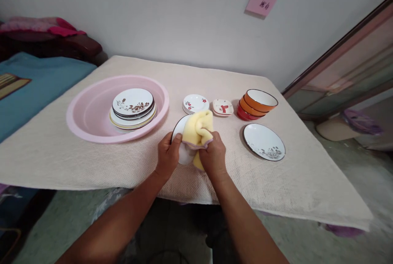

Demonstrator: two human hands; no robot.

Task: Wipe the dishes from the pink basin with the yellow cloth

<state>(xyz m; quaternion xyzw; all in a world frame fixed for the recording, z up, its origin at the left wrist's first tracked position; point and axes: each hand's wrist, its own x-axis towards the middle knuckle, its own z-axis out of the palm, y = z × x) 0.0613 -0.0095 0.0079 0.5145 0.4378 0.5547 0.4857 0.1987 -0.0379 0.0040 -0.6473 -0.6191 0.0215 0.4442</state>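
A white plate with a dark rim [184, 154] is held up over the near edge of the table. My left hand [168, 155] grips its left side, thumb on the face and fingers behind. In my right hand [214, 155] is a bunched yellow cloth [196, 128] with a purple edge, pressed on the plate and covering much of its right part. Left of my hands, a pink basin [82, 120] holds a stack of plates [132, 102], the top one with brown flowers. On my right lies a flower-patterned plate [263, 141].
Behind my hands sit small flowered dishes [195, 102] and small square dishes [222, 107]. Orange and red bowls [257, 102] are stacked at the right. A cream cloth covers the table [307, 178], which meets a wall at the back. A bin [337, 127] stands beyond the right edge.
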